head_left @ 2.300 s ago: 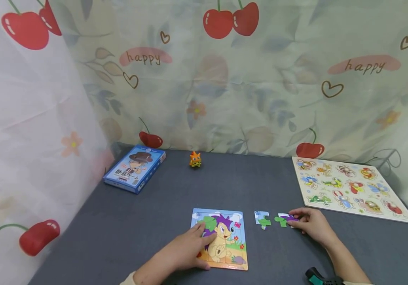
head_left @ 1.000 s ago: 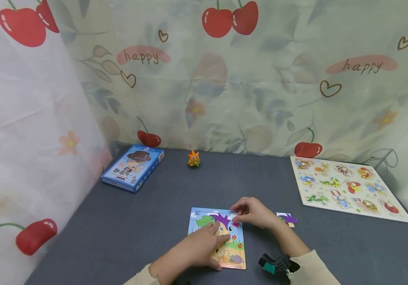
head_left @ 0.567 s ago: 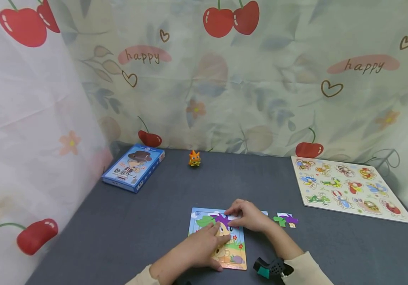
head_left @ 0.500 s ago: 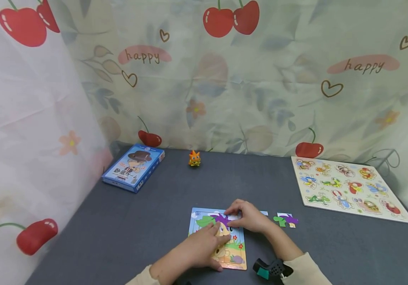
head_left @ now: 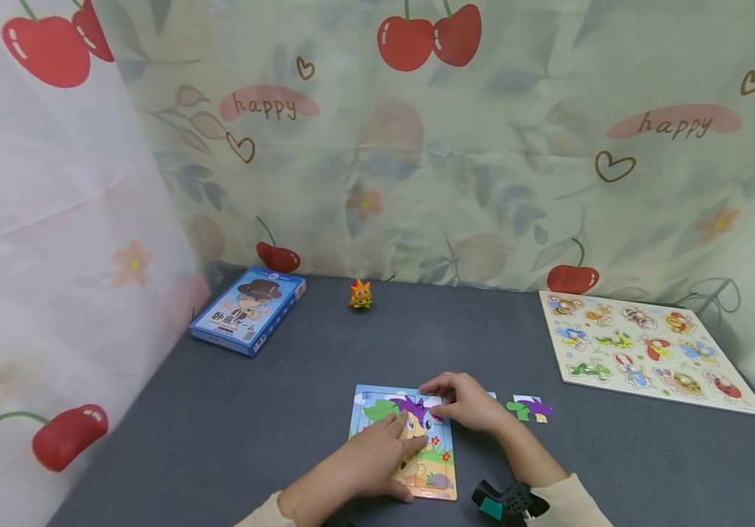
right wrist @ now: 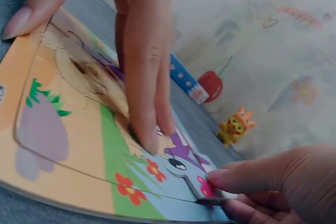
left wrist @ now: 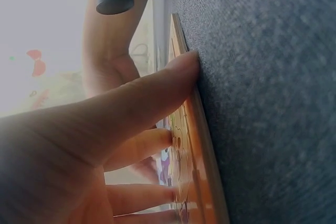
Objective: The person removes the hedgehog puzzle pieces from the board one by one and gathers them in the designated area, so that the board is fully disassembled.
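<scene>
A cartoon hedgehog jigsaw puzzle lies on the grey table in its frame. My left hand lies across it, fingers straight on the picture; in the left wrist view the thumb presses the puzzle's front edge. At the far right corner, my right hand pinches a puzzle piece with a pink butterfly; a dark gap shows along its edge. To the right lies a loose green and purple puzzle piece. Another loose piece is mostly hidden behind my right hand.
A blue box lies at the back left, beside a small orange toy figure. At the right is a white board with insect pictures. A black and teal device sits at my right wrist. Patterned cloth hangs behind.
My right hand has come left from the loose pieces to the puzzle's far right corner, where it shifts slightly. My left hand has slid a little right across the picture.
</scene>
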`<state>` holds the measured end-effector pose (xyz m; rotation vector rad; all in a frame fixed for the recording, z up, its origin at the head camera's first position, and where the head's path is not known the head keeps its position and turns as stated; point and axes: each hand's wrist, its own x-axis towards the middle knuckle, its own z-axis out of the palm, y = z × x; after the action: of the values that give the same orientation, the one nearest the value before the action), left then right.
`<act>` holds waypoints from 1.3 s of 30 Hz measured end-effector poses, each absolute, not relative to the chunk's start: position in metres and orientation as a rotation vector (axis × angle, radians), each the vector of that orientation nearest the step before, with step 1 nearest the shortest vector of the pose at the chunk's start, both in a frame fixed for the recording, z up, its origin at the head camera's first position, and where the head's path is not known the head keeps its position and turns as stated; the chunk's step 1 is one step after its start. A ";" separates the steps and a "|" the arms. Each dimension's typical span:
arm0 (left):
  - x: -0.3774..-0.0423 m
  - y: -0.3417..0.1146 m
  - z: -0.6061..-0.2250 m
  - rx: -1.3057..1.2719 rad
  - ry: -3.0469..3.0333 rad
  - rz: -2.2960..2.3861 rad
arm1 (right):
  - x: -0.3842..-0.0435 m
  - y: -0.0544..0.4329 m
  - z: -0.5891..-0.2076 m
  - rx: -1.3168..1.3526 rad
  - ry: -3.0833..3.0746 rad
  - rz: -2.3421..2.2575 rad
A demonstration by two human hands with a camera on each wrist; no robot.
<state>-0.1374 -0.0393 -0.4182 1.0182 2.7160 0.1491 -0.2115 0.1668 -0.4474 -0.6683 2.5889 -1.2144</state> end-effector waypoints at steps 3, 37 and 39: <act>-0.138 -0.039 -0.419 1.005 2.705 0.154 | -0.211 0.169 -0.448 -0.546 2.590 -1.273; -0.136 -0.039 -0.421 0.998 2.728 0.167 | -0.208 0.233 -0.428 -0.250 2.438 -1.497; -0.135 -0.039 -0.420 0.997 2.725 0.161 | -0.207 0.241 -0.429 -0.254 2.437 -1.504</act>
<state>-0.1355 -0.0393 -0.4204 0.9968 2.7251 0.1608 -0.2067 0.2412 -0.4285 -0.2535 2.4374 -1.5037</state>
